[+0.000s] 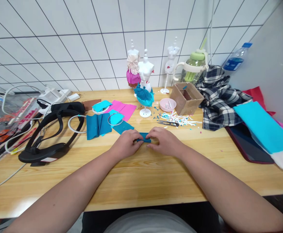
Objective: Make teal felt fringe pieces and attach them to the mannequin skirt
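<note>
Between my hands, on the wooden table [141, 181], lies a small strip of dark teal paper or cloth [145, 136] with a folded near edge. My left hand [128, 144] pinches its left end. At the right end, the fingers of my right hand [164, 140] are closed on the strip. Black-handled thread snips [170, 123] lie just beyond my right hand, beside a heap of white and blue scraps [180, 118]. Left of my left hand are a folded dark teal sheet [99, 125] and a hoop [115, 118].
Several white mannequins stand at the back, one in a teal skirt [144, 94]. Near them are a pink bowl [168, 105], a cardboard box [187, 98] and a green-lidded jug [194, 68]. A black headset [51, 132] sits left; a plaid cloth [221, 100] and tablet [250, 145] lie right.
</note>
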Available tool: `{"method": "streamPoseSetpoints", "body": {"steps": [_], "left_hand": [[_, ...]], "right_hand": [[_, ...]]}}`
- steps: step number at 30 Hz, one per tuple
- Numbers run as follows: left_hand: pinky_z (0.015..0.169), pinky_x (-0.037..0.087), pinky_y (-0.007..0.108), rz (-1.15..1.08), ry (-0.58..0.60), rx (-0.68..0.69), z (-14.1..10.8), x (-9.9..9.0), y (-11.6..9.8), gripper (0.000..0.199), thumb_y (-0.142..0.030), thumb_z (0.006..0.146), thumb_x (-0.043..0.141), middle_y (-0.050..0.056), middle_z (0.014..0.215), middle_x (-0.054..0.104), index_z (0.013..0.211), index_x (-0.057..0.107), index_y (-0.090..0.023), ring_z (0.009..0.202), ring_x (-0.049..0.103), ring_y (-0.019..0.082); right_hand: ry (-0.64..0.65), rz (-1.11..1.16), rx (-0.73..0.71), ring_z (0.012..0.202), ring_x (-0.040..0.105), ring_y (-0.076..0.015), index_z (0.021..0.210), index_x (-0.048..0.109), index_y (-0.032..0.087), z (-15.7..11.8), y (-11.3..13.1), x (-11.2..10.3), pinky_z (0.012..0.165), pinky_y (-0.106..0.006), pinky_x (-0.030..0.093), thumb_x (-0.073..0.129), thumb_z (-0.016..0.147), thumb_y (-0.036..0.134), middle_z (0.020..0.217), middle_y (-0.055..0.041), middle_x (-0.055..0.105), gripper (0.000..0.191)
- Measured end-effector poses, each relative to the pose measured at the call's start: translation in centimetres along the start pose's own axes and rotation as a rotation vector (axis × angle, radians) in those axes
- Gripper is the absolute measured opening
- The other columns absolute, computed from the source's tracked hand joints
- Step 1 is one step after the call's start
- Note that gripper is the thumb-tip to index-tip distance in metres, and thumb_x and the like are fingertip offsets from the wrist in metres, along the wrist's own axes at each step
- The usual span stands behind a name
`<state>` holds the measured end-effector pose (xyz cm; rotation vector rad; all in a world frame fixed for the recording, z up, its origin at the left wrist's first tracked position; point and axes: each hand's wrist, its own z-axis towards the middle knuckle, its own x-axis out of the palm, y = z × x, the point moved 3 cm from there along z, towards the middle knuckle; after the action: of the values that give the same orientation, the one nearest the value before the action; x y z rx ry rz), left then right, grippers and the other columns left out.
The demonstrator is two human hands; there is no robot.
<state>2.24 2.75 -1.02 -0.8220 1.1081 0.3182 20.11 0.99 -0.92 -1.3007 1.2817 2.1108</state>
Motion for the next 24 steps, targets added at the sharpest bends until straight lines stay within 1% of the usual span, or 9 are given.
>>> {"method": "streamPoseSetpoints", "body": {"steps": [2, 5, 8, 12, 15, 17, 20, 24], "left_hand": [[0.071, 0.043, 0.029, -0.034, -0.006, -0.016, 0.0, 0.0, 0.0, 0.012, -0.022, 0.085, 0.056, 0.003, 0.078, 0.066, 0.086, 0.069, -0.020, 0.078, 0.060, 0.017], [0.070, 0.042, 0.029, -0.047, 0.001, -0.033, 0.0, -0.1, -0.1, 0.013, -0.025, 0.085, 0.057, 0.003, 0.077, 0.065, 0.085, 0.069, -0.019, 0.077, 0.059, 0.017], [0.072, 0.041, 0.030, -0.028, 0.013, -0.065, -0.1, -0.1, -0.2, 0.017, -0.030, 0.087, 0.056, 0.004, 0.081, 0.067, 0.086, 0.069, -0.020, 0.080, 0.060, 0.018], [0.072, 0.041, 0.031, 0.031, 0.005, -0.112, 0.0, 0.0, -0.1, 0.023, -0.035, 0.089, 0.053, 0.004, 0.084, 0.067, 0.083, 0.069, -0.020, 0.083, 0.060, 0.019], [0.071, 0.039, 0.032, 0.085, 0.011, -0.134, 0.3, 0.1, -0.1, 0.026, -0.038, 0.090, 0.051, 0.005, 0.083, 0.067, 0.082, 0.068, -0.020, 0.083, 0.060, 0.020], [0.071, 0.039, 0.033, 0.116, 0.022, -0.149, 0.5, 0.2, -0.1, 0.028, -0.040, 0.090, 0.050, 0.005, 0.084, 0.066, 0.083, 0.067, -0.020, 0.083, 0.060, 0.020], [0.071, 0.038, 0.033, 0.169, 0.022, -0.182, 0.7, 0.2, 0.0, 0.028, -0.041, 0.090, 0.049, 0.006, 0.085, 0.065, 0.084, 0.066, -0.020, 0.083, 0.059, 0.021], [0.072, 0.038, 0.034, 0.225, 0.012, -0.190, 0.6, 0.0, -0.1, 0.020, -0.037, 0.088, 0.053, 0.006, 0.088, 0.063, 0.087, 0.063, -0.020, 0.086, 0.058, 0.023]], "right_hand": [[0.014, 0.016, 0.033, 0.091, 0.058, -0.0194, 0.098, 0.071, 0.019, 0.0, -0.1, 0.2, 0.080, -0.030, 0.042, 0.067, 0.080, 0.030, 0.096, -0.0064, 0.065, 0.021], [0.035, 0.036, 0.138, 0.079, 0.058, -0.0153, 0.089, 0.072, 0.020, 0.2, -0.3, 0.3, 0.071, -0.026, 0.040, 0.062, 0.082, 0.026, 0.085, -0.0033, 0.066, 0.014], [0.071, 0.022, 0.211, 0.069, 0.055, -0.0129, 0.082, 0.070, 0.020, 0.5, -0.2, 0.3, 0.062, -0.024, 0.035, 0.059, 0.081, 0.027, 0.077, -0.0006, 0.065, 0.013], [0.113, -0.050, 0.320, 0.065, 0.052, -0.0132, 0.071, 0.066, 0.021, 0.7, 0.3, 0.3, 0.055, -0.025, 0.028, 0.057, 0.079, 0.029, 0.068, 0.0010, 0.064, 0.014], [0.105, -0.071, 0.390, 0.064, 0.052, -0.0137, 0.068, 0.063, 0.021, 0.9, 0.5, 0.3, 0.054, -0.026, 0.025, 0.052, 0.083, 0.036, 0.069, 0.0004, 0.065, 0.024], [0.100, -0.092, 0.407, 0.065, 0.054, -0.0139, 0.068, 0.062, 0.021, 1.0, 0.4, 0.3, 0.054, -0.026, 0.025, 0.048, 0.086, 0.037, 0.071, -0.0005, 0.066, 0.028], [0.089, -0.157, 0.429, 0.071, 0.057, -0.0152, 0.073, 0.062, 0.021, 1.2, 0.3, 0.3, 0.055, -0.027, 0.025, 0.046, 0.088, 0.036, 0.076, -0.0016, 0.069, 0.026], [0.103, -0.227, 0.467, 0.076, 0.060, -0.0171, 0.081, 0.063, 0.023, 1.4, 0.3, 0.4, 0.055, -0.027, 0.026, 0.047, 0.089, 0.043, 0.083, -0.0013, 0.070, 0.027]]}}
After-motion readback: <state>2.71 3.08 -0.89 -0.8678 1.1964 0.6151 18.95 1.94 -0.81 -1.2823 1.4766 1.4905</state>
